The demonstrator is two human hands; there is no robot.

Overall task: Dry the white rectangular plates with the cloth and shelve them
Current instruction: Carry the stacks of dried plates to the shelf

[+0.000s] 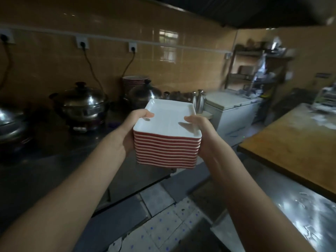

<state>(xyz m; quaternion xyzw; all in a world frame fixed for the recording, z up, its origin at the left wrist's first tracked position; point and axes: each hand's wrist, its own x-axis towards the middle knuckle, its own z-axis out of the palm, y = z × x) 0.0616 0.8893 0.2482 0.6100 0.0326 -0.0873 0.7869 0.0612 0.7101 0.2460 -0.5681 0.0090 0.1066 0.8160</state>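
Dim tiled kitchen; steel tabletop [54, 166] at left carrying lidded pots [80, 104], wooden tabletop [294, 142] at right. Stack of plates [168, 139] (white inside, red outside) held mid-air between them. Left hand [131, 130] and right hand [201, 135] gripping opposite sides, thumbs over top rim.

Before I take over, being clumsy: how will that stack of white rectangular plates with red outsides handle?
Probably heavy: the stack of white rectangular plates is many deep, gripped by left hand and right hand. Glossy glaze suggests slippery, breakable. Tilted, top plates might slide.
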